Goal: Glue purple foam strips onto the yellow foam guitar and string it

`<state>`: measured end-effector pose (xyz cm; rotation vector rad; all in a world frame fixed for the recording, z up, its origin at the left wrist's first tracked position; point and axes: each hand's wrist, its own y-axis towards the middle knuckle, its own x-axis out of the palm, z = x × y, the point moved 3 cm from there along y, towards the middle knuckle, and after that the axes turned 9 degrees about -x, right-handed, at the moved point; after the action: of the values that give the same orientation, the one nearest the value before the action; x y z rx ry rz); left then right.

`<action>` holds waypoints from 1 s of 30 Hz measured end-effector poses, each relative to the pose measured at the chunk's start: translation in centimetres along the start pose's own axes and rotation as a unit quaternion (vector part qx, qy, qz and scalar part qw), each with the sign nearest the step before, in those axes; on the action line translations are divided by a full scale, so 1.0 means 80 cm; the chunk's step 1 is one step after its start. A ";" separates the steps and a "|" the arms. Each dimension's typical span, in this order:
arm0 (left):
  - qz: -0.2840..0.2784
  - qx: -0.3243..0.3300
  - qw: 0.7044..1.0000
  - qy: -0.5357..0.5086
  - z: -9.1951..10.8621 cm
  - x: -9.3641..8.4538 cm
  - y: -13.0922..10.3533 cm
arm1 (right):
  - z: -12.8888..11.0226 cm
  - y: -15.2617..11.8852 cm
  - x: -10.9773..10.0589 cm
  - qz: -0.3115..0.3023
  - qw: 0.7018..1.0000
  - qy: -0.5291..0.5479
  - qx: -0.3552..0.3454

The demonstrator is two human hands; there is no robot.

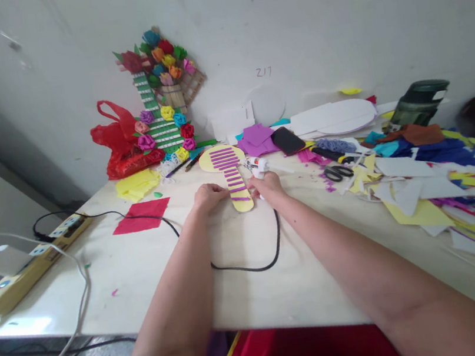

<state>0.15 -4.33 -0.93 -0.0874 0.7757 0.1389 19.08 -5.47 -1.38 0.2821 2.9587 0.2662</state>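
Observation:
A yellow cut-out [243,204] with a wide rounded top and narrow stem lies mid-table, crossed by several purple strips [225,159]. At the stem's left edge is my left hand [211,196], fingers closed together, its fingertips near a strip's end; whether they pinch anything is too small to tell. My right hand [267,187] is on the right side of the stem, its thumb and fingers closed round a white glue gun [258,166] whose nozzle points left over the cut-out. The gun's handle is mostly hidden by the hand. A black cord [251,269] loops toward me.
A power strip [49,249] and red paper [141,216] lie left. Behind stand a red bag [118,137] and paper flowers [169,60]. Black scissors [338,173], a dark phone-like object [288,140], a bottle [418,104] and paper scraps [421,210] lie right. Part of a person's head shows far right.

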 end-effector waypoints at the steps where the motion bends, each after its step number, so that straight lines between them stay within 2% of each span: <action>1: 0.000 -0.001 1.000 0.002 0.000 0.000 0.001 | 0.000 0.000 0.000 -0.001 1.000 -0.005 -0.003; 30: 0.021 -0.029 0.999 0.031 0.005 0.001 0.000 | 0.002 0.002 0.002 -0.013 0.997 -0.073 -0.022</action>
<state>0.52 -4.30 -0.70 -0.1316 0.8349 0.1987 18.95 -5.26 -1.55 0.2471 2.8071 0.2942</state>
